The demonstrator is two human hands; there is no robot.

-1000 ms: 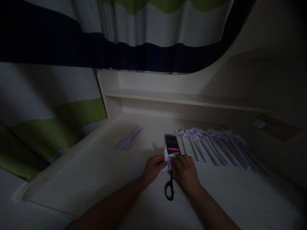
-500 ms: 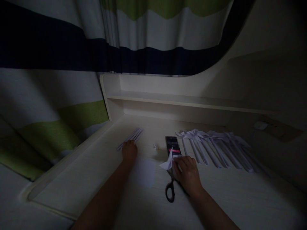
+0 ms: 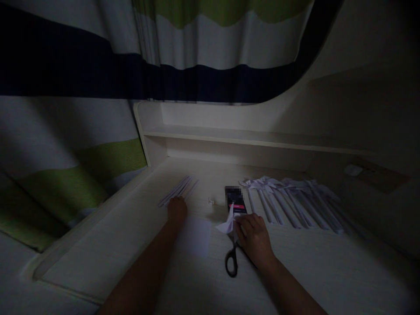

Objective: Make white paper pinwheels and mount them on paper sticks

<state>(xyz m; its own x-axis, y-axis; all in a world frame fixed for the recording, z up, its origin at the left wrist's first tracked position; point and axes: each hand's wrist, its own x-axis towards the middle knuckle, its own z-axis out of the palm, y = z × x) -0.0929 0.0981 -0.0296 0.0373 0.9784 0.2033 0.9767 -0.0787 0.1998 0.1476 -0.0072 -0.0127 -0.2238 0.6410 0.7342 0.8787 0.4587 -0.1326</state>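
Note:
My left hand (image 3: 177, 210) is at the near end of a small bunch of thin white paper sticks (image 3: 173, 192). Its fingers are curled, and one paper stick (image 3: 193, 188) slants out from them, a little apart from the others. My right hand (image 3: 255, 236) pinches a white paper pinwheel (image 3: 227, 224) with pointed, folded blades. Beneath that hand lie black-handled scissors (image 3: 231, 264), partly hidden by the hand and the pinwheel. A dark phone (image 3: 235, 203) lies just beyond the pinwheel. A square of white paper (image 3: 196, 236) is flat on the desk between my forearms.
Several finished paper pinwheels on sticks (image 3: 292, 201) lie in a row at the right. A small pale object (image 3: 211, 201) sits mid-desk. A low shelf (image 3: 229, 135) runs along the back, below striped curtains (image 3: 213, 43). A brown flat piece (image 3: 377, 175) is at the far right.
One paper stick has come apart from the bunch toward the right at my left hand. My right hand keeps the pinwheel in nearly the same place. The view has shifted slightly.

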